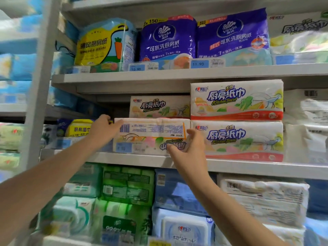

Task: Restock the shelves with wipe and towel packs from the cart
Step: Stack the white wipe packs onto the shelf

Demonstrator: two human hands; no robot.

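A white kitchen towel pack [151,134] lies upside down on the middle shelf [142,159], barcode side facing me. My left hand [104,129] grips its left end. My right hand [190,148] rests against its lower right corner with fingers spread. A matching pack [159,106] sits behind and above it. Two more matching packs [237,119] are stacked directly to its right. The cart is out of view.
Blue Vinda towel packs [202,36] and a yellow roll pack [104,43] fill the upper shelf. Green and blue wipe packs [127,197] crowd the lower shelf. A yellow wipe pack [79,128] stands left of my left hand. A grey upright post [40,77] frames the left side.
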